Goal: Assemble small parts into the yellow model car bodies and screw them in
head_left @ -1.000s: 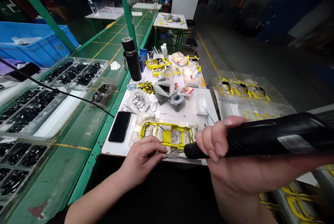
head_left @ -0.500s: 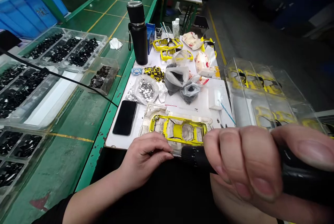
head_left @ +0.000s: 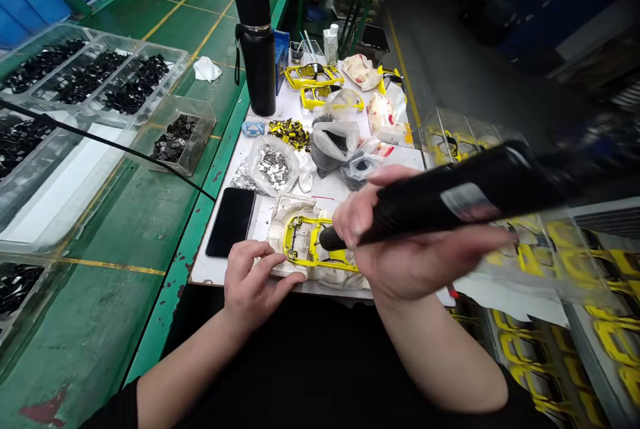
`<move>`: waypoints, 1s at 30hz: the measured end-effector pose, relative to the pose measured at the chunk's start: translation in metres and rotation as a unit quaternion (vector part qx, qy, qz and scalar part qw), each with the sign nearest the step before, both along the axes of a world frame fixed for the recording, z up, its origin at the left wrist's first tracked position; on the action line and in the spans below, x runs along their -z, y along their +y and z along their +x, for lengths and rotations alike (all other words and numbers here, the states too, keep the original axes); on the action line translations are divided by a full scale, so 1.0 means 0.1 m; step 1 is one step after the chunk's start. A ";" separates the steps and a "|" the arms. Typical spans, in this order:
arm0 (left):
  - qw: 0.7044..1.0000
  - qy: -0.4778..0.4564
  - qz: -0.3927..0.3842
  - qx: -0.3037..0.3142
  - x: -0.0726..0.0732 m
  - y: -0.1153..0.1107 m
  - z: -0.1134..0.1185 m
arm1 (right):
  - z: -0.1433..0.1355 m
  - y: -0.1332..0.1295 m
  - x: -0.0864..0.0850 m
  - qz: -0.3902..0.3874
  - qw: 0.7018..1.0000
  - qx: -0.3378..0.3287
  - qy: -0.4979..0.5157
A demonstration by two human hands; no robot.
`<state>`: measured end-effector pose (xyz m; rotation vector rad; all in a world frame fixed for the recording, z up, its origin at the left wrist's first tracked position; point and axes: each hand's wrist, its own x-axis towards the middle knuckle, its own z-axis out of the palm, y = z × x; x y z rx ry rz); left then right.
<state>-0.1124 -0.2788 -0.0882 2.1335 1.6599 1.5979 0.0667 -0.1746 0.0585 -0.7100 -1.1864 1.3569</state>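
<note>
A yellow toy car body frame (head_left: 315, 259) lies in a pale moulded holder (head_left: 277, 232) at the table's front edge. My right hand (head_left: 400, 262) is wrapped round a black electric screwdriver (head_left: 450, 195), tilted with its tip down over the middle of the frame. Whether the tip touches the frame I cannot tell. My left hand (head_left: 255, 282) rests at the frame's near left corner, fingertips against the frame and holder, thumb apart from the fingers. The right part of the frame is hidden behind my right hand.
A phone (head_left: 231, 222) lies left of the holder. Behind it are bags of silver pieces (head_left: 274, 169) and dark parts (head_left: 334, 149), and a black bottle (head_left: 256, 49). Trays of black parts (head_left: 135, 82) stand left. A cable (head_left: 125, 149) crosses there. Yellow frames (head_left: 530, 349) fill trays at right.
The screwdriver has swung from level near my left fingers to tilted, tip down over the frame. My left hand has loosened its pinch and moved left onto the frame's corner.
</note>
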 end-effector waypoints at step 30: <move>0.998 0.049 -0.001 -0.027 0.18 0.02 0.05 | -0.52 0.51 0.51 0.052 0.992 -0.111 0.039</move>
